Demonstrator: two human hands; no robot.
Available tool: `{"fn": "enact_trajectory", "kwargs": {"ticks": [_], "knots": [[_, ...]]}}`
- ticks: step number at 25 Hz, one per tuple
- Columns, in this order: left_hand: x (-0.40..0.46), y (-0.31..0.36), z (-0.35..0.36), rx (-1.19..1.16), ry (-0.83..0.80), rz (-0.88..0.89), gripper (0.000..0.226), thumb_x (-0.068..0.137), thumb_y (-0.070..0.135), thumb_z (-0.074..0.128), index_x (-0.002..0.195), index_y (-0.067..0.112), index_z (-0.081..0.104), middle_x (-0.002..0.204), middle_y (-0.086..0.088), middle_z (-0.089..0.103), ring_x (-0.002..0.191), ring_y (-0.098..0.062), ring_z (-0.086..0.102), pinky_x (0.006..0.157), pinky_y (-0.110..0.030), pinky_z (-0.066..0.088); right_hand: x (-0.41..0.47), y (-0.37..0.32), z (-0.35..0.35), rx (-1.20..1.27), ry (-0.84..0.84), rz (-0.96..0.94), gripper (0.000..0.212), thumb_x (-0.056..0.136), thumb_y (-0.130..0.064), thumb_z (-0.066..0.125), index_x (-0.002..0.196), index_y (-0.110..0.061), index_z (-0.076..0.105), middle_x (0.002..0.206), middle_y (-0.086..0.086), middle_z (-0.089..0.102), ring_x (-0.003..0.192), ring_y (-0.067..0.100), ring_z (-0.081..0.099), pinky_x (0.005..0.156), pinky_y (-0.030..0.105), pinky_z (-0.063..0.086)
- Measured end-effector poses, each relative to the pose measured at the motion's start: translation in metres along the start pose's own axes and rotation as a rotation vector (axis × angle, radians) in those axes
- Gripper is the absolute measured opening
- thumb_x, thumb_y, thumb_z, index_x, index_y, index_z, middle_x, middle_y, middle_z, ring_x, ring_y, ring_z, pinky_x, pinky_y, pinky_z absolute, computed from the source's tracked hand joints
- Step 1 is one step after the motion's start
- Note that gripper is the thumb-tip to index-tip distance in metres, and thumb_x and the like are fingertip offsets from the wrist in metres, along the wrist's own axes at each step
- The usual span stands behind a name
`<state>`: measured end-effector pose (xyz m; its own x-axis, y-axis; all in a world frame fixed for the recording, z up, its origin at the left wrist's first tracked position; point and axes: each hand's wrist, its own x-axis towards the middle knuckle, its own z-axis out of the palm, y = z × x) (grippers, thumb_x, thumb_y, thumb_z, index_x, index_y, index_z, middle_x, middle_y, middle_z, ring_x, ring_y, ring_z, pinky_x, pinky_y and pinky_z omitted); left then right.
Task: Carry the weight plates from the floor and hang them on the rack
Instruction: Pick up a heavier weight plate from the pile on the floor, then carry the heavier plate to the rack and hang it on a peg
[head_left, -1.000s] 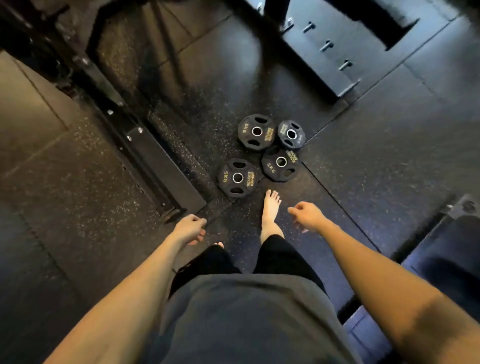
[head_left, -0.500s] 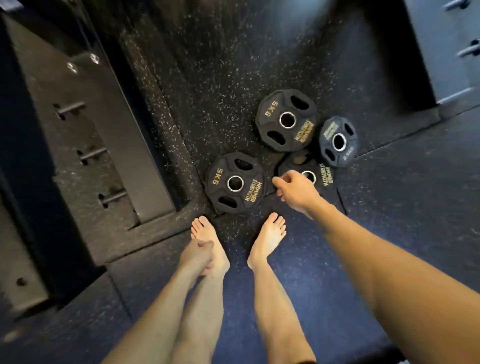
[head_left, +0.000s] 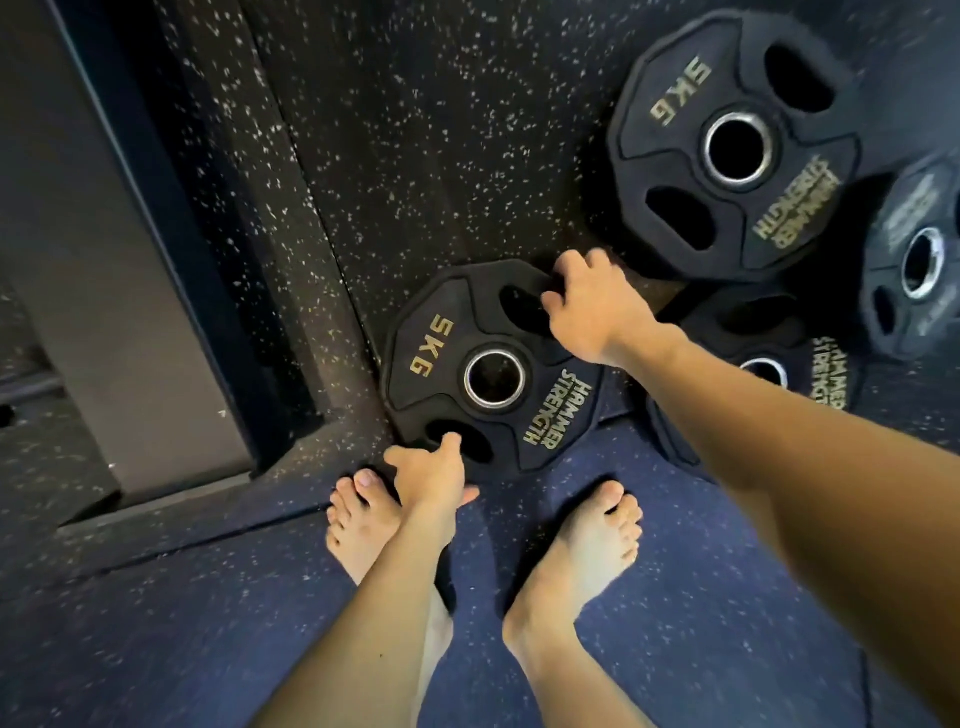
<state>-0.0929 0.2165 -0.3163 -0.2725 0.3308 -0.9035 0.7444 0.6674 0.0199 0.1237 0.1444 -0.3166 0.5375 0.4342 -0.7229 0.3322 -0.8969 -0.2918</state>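
The right grip (head_left: 587, 312) is curling its fingers into the far handle slot of the nearest 5 kg plate (head_left: 491, 371), clamping on the rim there. The left grip (head_left: 434, 470) is reaching to the near edge of the same plate, its fingers hooking into the near slot with the thumb lying out to the side, so it too is closing on that plate. The plate is lying flat on the speckled rubber floor (head_left: 426, 130), label side up, showing "5KG" and "HAMMER STRENGTH" in gold around a metal-ringed centre hole.

Three more plates are lying on the floor to the right. A second 5 kg plate (head_left: 732, 140) is sitting farther away, well apart from the held one. A third plate (head_left: 810, 358) is lying partly hidden beneath the right forearm, its far edge tucking under the second plate. A smaller plate (head_left: 914, 260) is sitting at the right edge, overlapping the third.

Two bare feet are standing on the blue mat (head_left: 701, 623), the left foot (head_left: 358, 525) just beside the held plate's near edge, the right foot (head_left: 582, 561) a little apart. A dark steel frame (head_left: 130, 260) is running along the left.
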Motion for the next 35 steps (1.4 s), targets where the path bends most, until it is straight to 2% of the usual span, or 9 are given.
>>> {"fn": "enact_trajectory", "kwargs": {"ticks": [9, 10, 11, 12, 15, 21, 26, 30, 35], "knots": [[-0.011, -0.004, -0.002, 0.059, 0.092, 0.055, 0.046, 0.089, 0.026, 0.067, 0.125, 0.007, 0.044, 0.115, -0.013, 0.057, 0.055, -0.028, 0.066, 0.049, -0.019, 0.057, 0.0, -0.007, 0.007, -0.674, 0.074, -0.346, 0.027, 0.099, -0.014, 0.053, 0.123, -0.003, 0.051, 0.113, 0.013, 0.044, 0.093, 0.03, 0.06, 0.059, 0.033, 0.045], [-0.012, -0.004, -0.007, 0.111, 0.096, 0.048, 0.05, 0.084, 0.032, 0.069, 0.123, 0.007, 0.051, 0.12, -0.016, 0.06, 0.062, -0.027, 0.067, 0.03, -0.006, 0.036, 0.0, -0.007, 0.005, -0.601, 0.048, -0.351, 0.024, 0.099, -0.014, 0.052, 0.121, -0.004, 0.052, 0.113, 0.015, 0.045, 0.094, 0.034, 0.059, 0.059, 0.035, 0.041], [-0.009, -0.006, -0.013, 0.212, 0.138, 0.052, 0.055, 0.078, 0.042, 0.069, 0.122, 0.01, 0.056, 0.129, -0.016, 0.058, 0.085, -0.031, 0.068, 0.084, -0.025, 0.057, -0.001, -0.007, -0.002, -0.458, 0.026, -0.316, 0.02, 0.099, -0.017, 0.05, 0.116, -0.005, 0.048, 0.113, 0.018, 0.048, 0.095, 0.039, 0.06, 0.062, 0.038, 0.039], [-0.009, -0.006, -0.023, 0.375, 0.181, 0.057, 0.064, 0.072, 0.054, 0.065, 0.123, 0.017, 0.058, 0.138, -0.014, 0.053, 0.114, -0.032, 0.059, 0.114, -0.063, 0.018, -0.001, -0.006, -0.006, -0.272, -0.01, -0.239, 0.018, 0.099, -0.02, 0.051, 0.11, -0.008, 0.043, 0.112, 0.02, 0.05, 0.097, 0.043, 0.059, 0.066, 0.04, 0.038], [-0.022, 0.006, -0.045, 0.446, 0.145, 0.112, 0.077, 0.064, 0.06, 0.058, 0.134, 0.029, 0.048, 0.141, -0.011, 0.051, 0.133, -0.038, 0.043, 0.111, -0.056, 0.032, -0.018, 0.005, -0.014, 0.153, -0.179, 0.043, 0.032, 0.096, -0.026, 0.058, 0.111, -0.008, 0.036, 0.115, 0.02, 0.054, 0.108, 0.04, 0.056, 0.079, 0.036, 0.039], [-0.092, 0.055, -0.074, -0.314, -0.042, 0.24, 0.019, 0.083, 0.003, 0.065, 0.097, 0.015, 0.061, 0.084, -0.009, 0.071, 0.06, -0.012, 0.071, 0.051, -0.024, 0.056, -0.111, 0.001, -0.033, 0.535, -0.118, 0.301, 0.033, 0.091, -0.027, 0.059, 0.096, 0.005, 0.064, 0.085, 0.011, 0.063, 0.082, 0.027, 0.06, 0.075, 0.041, 0.05], [-0.211, 0.084, -0.129, -0.543, -0.28, 0.184, 0.022, 0.086, 0.02, 0.075, 0.106, 0.015, 0.067, 0.086, -0.004, 0.075, 0.079, -0.02, 0.072, 0.076, -0.039, 0.06, -0.214, -0.043, -0.12, 0.896, 0.05, 0.346, 0.036, 0.079, -0.032, 0.058, 0.099, -0.003, 0.063, 0.101, 0.015, 0.071, 0.098, 0.033, 0.065, 0.089, 0.052, 0.053], [-0.354, 0.112, -0.186, -0.583, -0.369, 0.249, 0.034, 0.092, 0.038, 0.068, 0.115, 0.014, 0.065, 0.087, -0.002, 0.067, 0.089, -0.023, 0.067, 0.095, -0.053, 0.054, -0.318, -0.093, -0.223, 1.06, 0.267, 0.304, 0.016, 0.079, -0.028, 0.057, 0.092, -0.018, 0.059, 0.086, -0.004, 0.065, 0.08, 0.014, 0.059, 0.068, 0.031, 0.052], [-0.515, 0.127, -0.267, -0.444, -0.297, 0.569, 0.03, 0.094, 0.047, 0.061, 0.1, 0.018, 0.068, 0.087, 0.005, 0.078, 0.083, -0.012, 0.074, 0.065, -0.027, 0.061, -0.452, -0.15, -0.34, 1.093, 0.467, 0.085, 0.012, 0.084, -0.026, 0.061, 0.094, -0.022, 0.059, 0.087, -0.008, 0.064, 0.069, -0.007, 0.058, 0.063, 0.019, 0.048]]}}
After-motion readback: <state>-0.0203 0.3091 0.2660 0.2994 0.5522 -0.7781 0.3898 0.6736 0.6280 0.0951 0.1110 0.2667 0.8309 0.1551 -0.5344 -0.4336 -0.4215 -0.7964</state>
